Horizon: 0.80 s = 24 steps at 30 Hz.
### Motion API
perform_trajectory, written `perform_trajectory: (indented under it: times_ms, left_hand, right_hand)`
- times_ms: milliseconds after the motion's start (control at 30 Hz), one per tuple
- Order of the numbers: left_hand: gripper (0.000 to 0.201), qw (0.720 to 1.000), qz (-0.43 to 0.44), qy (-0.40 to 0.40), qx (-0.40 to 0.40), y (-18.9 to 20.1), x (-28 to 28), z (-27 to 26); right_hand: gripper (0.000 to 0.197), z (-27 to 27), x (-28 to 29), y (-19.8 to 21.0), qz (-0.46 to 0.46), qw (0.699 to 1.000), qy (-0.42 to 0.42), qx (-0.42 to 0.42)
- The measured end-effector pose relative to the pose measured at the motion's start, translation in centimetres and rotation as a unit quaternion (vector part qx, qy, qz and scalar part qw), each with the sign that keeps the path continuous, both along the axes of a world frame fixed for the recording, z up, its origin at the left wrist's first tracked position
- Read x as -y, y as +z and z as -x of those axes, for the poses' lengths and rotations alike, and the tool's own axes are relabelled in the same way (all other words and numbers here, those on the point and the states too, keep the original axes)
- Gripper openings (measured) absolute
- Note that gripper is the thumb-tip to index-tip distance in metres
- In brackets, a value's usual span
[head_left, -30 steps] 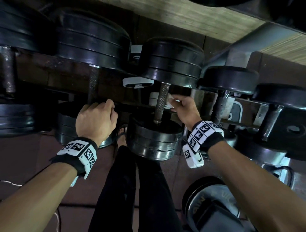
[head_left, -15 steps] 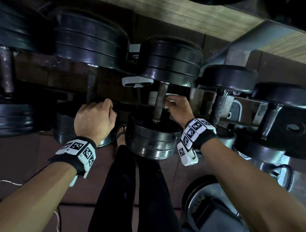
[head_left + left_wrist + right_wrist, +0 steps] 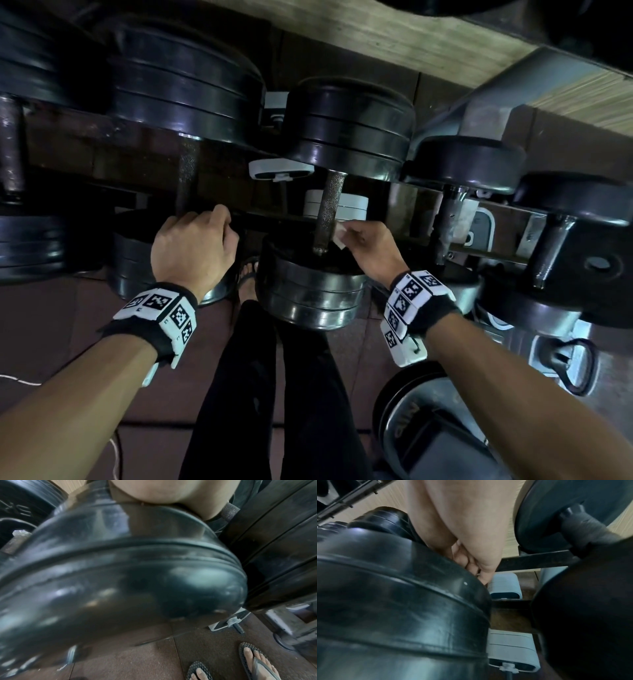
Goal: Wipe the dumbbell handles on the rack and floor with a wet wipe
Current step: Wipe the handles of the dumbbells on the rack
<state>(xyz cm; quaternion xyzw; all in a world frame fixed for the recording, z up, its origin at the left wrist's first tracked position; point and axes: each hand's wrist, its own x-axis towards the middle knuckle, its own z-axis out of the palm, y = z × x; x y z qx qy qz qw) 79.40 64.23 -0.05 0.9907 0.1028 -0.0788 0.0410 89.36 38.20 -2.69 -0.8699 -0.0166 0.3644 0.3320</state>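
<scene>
Where the near plates end, the knurled dumbbell handle runs near-to-far on the rack, slightly tilted. Right hand, fingers curled, pinches a white wet wipe against the handle's lower right side. Left hand fists round the neighbouring handle. Wrist views mostly blocked by blurred plates; fingertips hidden.
</scene>
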Motion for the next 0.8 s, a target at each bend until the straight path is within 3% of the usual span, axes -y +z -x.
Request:
perform_trajectory:
  times_ms: [367,667,800]
  left_hand:
    - [0.008,1.000,-0.004,-0.001,-0.010,-0.1,-0.1,0.0]
    - [0.009,1.000,-0.001,-0.001,-0.014,-0.2,-0.1,0.1]
    - [0.008,1.000,0.004,0.002,-0.013,-0.2,-0.1,0.1]
  right_hand:
    - [0.015,0.5,0.4,-0.5,0.005,0.999,0.007,-0.050]
    - [0.032,0.6,-0.1,0.4,0.023,0.998,0.051,-0.034]
    - [0.029,-0.1,0.0,0.3,0.032,0.996,0.073,-0.030]
